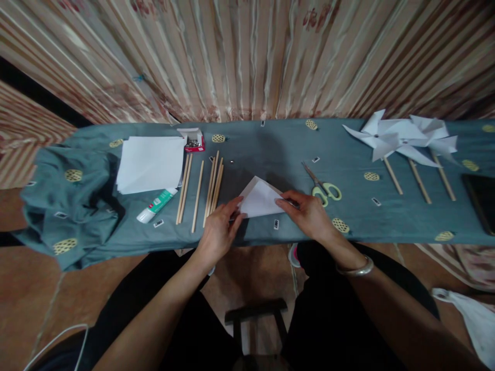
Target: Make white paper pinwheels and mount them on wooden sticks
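Note:
A white sheet of paper (260, 198), folded into a triangle with its peak pointing away from me, lies near the table's front edge. My left hand (221, 226) pinches its left corner between thumb and fingers. On the opposite corner, my right hand (307, 212) grips the paper the same way. Scissors (324, 189) with light green handles rest just beyond my right hand. Several wooden sticks (212, 188) lie left of the paper, close to my left hand. A tiny shiny pin (232, 162) sits on the cloth beyond them.
A stack of white paper (150, 165), a glue tube (157, 205) and a small red box (194, 140) of metal pins occupy the left side. Paper pinwheels (404, 135) on sticks lie at the right, near a dark phone (481, 201). Green cloth (348, 149) covers the table; a curtain (247, 62) hangs behind.

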The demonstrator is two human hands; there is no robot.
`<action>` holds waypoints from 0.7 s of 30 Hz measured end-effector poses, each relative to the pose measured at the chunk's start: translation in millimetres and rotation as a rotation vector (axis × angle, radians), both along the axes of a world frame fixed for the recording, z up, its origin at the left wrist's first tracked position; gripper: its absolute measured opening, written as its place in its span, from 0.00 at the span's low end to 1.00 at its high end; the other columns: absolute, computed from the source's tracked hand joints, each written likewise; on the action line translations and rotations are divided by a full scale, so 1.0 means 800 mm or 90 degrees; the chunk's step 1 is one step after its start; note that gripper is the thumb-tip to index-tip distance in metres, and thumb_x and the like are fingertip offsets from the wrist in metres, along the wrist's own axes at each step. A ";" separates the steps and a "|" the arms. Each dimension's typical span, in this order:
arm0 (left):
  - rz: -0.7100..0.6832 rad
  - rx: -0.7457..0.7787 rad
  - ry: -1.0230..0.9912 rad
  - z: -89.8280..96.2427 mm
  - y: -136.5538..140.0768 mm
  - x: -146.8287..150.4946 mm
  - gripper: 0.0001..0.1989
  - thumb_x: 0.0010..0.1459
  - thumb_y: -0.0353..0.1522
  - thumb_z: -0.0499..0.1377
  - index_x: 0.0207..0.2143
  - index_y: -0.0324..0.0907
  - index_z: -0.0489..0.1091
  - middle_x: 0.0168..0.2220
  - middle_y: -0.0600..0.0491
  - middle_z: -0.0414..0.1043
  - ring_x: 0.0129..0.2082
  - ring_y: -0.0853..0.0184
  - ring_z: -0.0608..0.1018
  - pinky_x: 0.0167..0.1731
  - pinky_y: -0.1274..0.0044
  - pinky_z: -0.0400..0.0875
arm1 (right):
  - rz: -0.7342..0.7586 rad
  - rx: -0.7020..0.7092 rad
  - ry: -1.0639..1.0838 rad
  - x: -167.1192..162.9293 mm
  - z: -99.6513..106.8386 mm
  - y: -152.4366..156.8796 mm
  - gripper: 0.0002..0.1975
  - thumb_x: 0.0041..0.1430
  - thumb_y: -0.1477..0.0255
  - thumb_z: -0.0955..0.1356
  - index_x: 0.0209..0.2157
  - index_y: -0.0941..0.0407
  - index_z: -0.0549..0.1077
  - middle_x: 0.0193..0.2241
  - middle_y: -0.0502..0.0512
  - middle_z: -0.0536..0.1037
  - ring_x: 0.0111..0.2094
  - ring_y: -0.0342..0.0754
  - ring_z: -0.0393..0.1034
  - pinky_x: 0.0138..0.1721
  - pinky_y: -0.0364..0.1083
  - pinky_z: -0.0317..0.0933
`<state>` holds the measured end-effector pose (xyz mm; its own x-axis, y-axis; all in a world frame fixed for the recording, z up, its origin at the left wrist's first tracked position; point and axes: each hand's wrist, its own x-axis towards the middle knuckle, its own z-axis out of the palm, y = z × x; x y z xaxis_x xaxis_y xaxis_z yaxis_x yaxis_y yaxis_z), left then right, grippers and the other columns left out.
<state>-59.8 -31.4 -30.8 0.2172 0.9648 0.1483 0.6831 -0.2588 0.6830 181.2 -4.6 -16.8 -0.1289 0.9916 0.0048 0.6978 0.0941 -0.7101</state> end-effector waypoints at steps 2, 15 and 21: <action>0.006 -0.015 -0.011 0.000 0.001 0.000 0.22 0.65 0.35 0.57 0.60 0.39 0.66 0.40 0.47 0.79 0.38 0.62 0.82 0.41 0.72 0.77 | -0.013 -0.009 -0.011 -0.004 0.000 0.003 0.10 0.62 0.66 0.68 0.36 0.55 0.79 0.31 0.53 0.83 0.32 0.49 0.77 0.35 0.44 0.62; -0.059 0.176 0.124 0.007 0.009 -0.005 0.15 0.67 0.32 0.55 0.54 0.39 0.69 0.61 0.39 0.67 0.57 0.55 0.75 0.52 0.62 0.76 | -0.067 -0.009 -0.086 -0.023 0.000 0.017 0.09 0.62 0.68 0.68 0.38 0.55 0.80 0.35 0.56 0.84 0.38 0.54 0.79 0.38 0.47 0.64; -0.182 0.271 0.226 0.009 -0.010 0.022 0.18 0.67 0.28 0.52 0.58 0.35 0.65 0.61 0.40 0.69 0.65 0.53 0.67 0.61 0.57 0.66 | -0.086 -0.004 -0.124 -0.027 -0.001 0.018 0.09 0.62 0.68 0.67 0.37 0.55 0.80 0.33 0.56 0.83 0.36 0.53 0.78 0.36 0.47 0.64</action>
<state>-42.4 -39.7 -23.3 0.5646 0.7331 0.3792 0.7128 -0.6647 0.2238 159.8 10.1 -17.8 0.0069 0.9999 -0.0138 0.8274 -0.0135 -0.5615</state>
